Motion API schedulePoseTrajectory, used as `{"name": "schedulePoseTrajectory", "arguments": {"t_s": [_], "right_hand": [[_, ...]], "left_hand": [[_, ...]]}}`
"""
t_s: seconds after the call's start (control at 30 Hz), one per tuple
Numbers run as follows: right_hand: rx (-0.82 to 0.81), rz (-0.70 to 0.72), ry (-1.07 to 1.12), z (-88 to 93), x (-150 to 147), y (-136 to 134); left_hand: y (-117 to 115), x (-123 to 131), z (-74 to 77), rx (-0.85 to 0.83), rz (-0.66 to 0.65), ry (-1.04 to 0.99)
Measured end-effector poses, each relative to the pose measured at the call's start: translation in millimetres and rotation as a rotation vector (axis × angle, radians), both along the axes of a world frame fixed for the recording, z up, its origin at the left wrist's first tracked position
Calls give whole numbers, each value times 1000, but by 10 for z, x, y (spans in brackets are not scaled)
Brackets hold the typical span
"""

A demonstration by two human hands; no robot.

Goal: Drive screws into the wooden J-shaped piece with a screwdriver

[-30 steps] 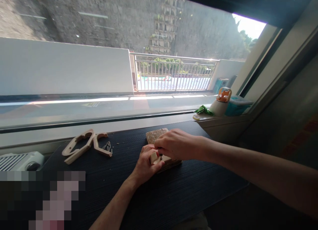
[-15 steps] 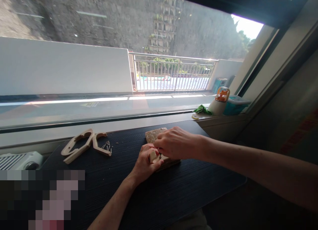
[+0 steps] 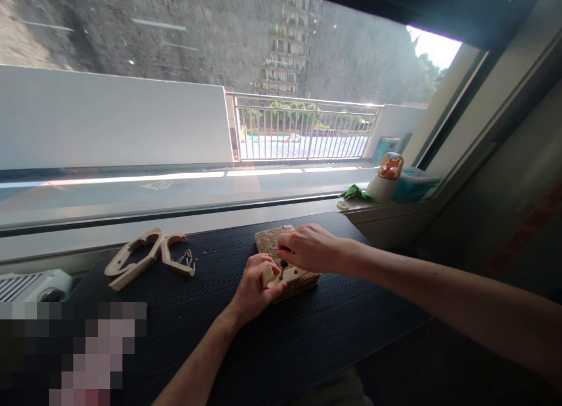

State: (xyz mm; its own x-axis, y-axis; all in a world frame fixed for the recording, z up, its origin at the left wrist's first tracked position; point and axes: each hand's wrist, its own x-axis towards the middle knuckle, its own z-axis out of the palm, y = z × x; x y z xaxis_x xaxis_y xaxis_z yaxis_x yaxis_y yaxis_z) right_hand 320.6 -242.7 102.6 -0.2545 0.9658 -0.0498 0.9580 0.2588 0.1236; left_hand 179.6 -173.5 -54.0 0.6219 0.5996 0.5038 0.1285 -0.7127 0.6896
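- Resting on the dark worktop [image 3: 307,341], the left hand [image 3: 256,287] lies with its forearm running in from the lower edge. Its fingers are curled around a pale wooden piece [image 3: 268,275] and press it onto a brown wooden block [image 3: 268,240].
- The right hand [image 3: 314,248] reaches in from the right, arm nearly level and knuckles up. Its fingertips are pinched on a small dark item [image 3: 282,268], too small to identify, standing on the pale wooden piece.
- The wooden block sits mid-worktop, near the back edge, below a wide window [image 3: 175,102].
- Behind the worktop runs a sill [image 3: 390,210] bearing a white bottle with an orange top [image 3: 385,181], a green cloth [image 3: 355,192] and a teal box [image 3: 415,186].
- Count: two hands; one block; one held piece; two wooden cut-outs [image 3: 140,258] lying together at the left; one cluster of nails [image 3: 187,257], number not countable.
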Motion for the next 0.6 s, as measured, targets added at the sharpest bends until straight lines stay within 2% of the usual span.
{"name": "schedulePoseTrajectory", "arguments": {"t_s": [0.17,0.27,0.43,0.6], "right_hand": [[-79,170,9,148,-40,-55],[-115,210,11,186,-73,-59],[-93,177,87,80,-52,20],[20,6,102,-73,2,101]], "left_hand": [[-16,-11,44,5,11,26],[-30,-16,90,-3,10,61],[-26,-13,75,5,6,62],[-6,-4,10,12,20,1]]}}
